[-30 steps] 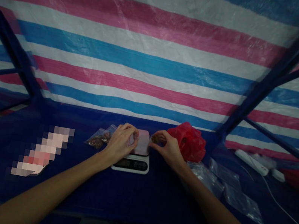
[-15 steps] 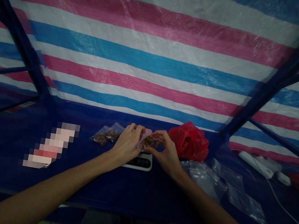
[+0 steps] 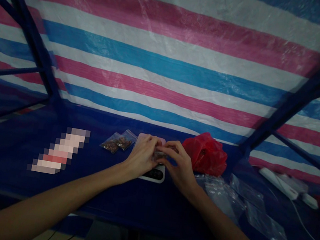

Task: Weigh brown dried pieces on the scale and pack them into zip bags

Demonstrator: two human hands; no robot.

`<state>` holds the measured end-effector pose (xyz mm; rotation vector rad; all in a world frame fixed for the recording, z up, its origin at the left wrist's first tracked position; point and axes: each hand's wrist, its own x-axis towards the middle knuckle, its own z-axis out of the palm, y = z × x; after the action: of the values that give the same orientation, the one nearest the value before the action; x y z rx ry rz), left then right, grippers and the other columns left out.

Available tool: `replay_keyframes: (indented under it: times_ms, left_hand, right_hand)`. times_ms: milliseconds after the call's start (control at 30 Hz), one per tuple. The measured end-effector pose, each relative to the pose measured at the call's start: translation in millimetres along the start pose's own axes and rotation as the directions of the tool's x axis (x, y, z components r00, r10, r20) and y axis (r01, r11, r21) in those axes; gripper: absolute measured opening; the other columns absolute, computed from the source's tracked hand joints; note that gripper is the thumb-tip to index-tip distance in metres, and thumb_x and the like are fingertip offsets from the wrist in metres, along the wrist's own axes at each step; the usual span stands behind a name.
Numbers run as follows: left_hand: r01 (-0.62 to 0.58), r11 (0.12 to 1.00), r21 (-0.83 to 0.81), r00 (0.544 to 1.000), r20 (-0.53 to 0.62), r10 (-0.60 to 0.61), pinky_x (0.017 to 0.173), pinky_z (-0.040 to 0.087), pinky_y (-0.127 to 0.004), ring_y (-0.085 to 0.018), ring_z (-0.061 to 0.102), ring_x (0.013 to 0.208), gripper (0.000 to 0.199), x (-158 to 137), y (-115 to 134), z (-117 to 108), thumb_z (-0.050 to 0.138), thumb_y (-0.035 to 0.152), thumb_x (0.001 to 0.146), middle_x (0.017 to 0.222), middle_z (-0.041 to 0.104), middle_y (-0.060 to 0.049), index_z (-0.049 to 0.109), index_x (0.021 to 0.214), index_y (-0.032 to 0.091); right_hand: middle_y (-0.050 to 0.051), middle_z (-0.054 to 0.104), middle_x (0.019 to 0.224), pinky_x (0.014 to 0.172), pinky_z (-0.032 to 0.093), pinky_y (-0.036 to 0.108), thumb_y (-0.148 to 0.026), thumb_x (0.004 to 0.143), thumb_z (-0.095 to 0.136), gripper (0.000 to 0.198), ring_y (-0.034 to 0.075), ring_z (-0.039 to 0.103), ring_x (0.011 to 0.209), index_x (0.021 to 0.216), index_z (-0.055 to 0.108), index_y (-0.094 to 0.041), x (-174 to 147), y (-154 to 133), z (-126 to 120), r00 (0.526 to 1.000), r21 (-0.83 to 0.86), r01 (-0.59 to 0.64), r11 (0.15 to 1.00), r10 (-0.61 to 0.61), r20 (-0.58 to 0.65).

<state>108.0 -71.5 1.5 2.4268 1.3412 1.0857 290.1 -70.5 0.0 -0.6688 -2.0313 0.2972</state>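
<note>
The hands are close together over a kitchen scale (image 3: 160, 176) on the blue desk (image 3: 97, 203), with a small clear plastic bag (image 3: 159, 154) between their fingertips. The left hand (image 3: 144, 154) appears to pinch the bag's near-left edge; the right hand (image 3: 178, 160) curves around the opposite side, but whether its fingers grip or only touch, I cannot tell. Nor is it clear whether the bag rests on the scale. It should be light, limp and rather slippery, so thumb and fingertip at the rim seem the best hold. Two filled zip bags (image 3: 117, 143) lie to the left, a crumpled red plastic bag (image 3: 205, 154) to the right.
</note>
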Motion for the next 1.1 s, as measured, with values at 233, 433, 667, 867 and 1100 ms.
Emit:
replay_keyframes:
  times_ms: [233,433,667,867,1100]
  left_hand:
    - [0.031,0.971,-0.236,0.999,-0.034,-0.041,0.091,0.049,-0.039,-0.024,0.059,0.108,0.035,-1,3,2,0.069,0.016,0.079,0.111,0.064,-0.006,0.055,0.110,0.022]
    - [0.122,0.663,-0.739,0.986,0.017,-0.163,0.072,0.046,-0.026,-0.015,0.063,0.082,0.027,10,-1,-15,0.065,0.022,0.087,0.085,0.067,0.000,0.048,0.108,0.022]
    - [0.412,-0.007,-0.911,0.873,0.397,-0.282,0.079,0.057,-0.033,-0.024,0.074,0.096,0.022,20,-9,-33,0.072,0.032,0.086,0.119,0.074,-0.018,0.062,0.095,0.015]
    - [0.364,0.208,-0.908,0.880,0.261,-0.397,0.063,0.058,-0.030,-0.019,0.073,0.065,0.036,14,-13,-13,0.083,0.043,0.077,0.087,0.079,-0.012,0.061,0.085,0.015]
    - [0.265,0.645,-0.717,0.949,0.073,-0.308,0.058,0.049,-0.021,-0.012,0.063,0.062,0.029,6,0,0,0.077,0.043,0.082,0.073,0.070,0.000,0.068,0.084,0.016]
  right_hand:
    - [0.008,0.059,0.122,0.092,0.056,0.039,-0.013,0.098,0.054,0.051,0.024,0.060,0.113,0.142,0.058,-0.038,-2,-6,-3,0.994,-0.092,0.081,0.992,-0.087,-0.066]
    - [0.007,0.052,0.108,0.093,0.050,0.042,-0.028,0.106,0.039,0.039,0.023,0.056,0.102,0.141,0.057,-0.028,6,0,-20,0.946,-0.105,-0.206,0.973,0.171,-0.274]
    - [0.004,0.065,0.086,0.076,0.045,0.033,-0.035,0.095,0.066,0.017,0.021,0.059,0.079,0.096,0.065,-0.018,3,45,-28,0.893,-0.362,-0.379,0.852,0.439,0.099]
    - [0.008,0.065,0.104,0.089,0.043,0.035,-0.035,0.097,0.065,0.016,0.024,0.058,0.099,0.095,0.067,-0.019,3,39,-24,0.926,-0.370,-0.307,0.877,0.365,0.097]
    - [-0.002,0.050,0.075,0.067,0.038,0.026,-0.046,0.102,0.050,0.037,0.014,0.047,0.072,0.076,0.055,-0.019,4,6,-1,0.934,0.352,-0.357,0.865,0.332,0.133]
